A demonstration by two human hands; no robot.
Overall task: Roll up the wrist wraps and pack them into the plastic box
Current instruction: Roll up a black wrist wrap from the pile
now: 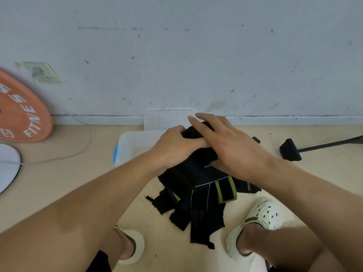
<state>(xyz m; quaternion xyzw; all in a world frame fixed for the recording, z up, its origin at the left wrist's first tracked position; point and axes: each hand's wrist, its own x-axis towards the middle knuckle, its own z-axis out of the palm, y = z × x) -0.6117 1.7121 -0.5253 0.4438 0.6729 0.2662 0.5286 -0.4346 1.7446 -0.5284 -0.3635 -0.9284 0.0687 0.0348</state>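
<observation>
A heap of black wrist wraps [198,195], some with green edging, lies on the floor between my feet. At its far end a black wrap roll [194,132] is gripped by my left hand [174,148], fingers curled round it. My right hand [225,140] lies flat across the roll and the left fingers, its own fingers straight. Right behind the hands stands the clear plastic box [127,146] with a blue latch. Its lid [167,118] leans on the wall. The inside of the box is mostly hidden by the hands.
An orange weight plate [21,112] leans on the wall at the left, beside a white disc [7,165] and a thin cable [64,157]. A black bar with a foot [290,150] lies at the right. My white clogs [261,216] flank the heap.
</observation>
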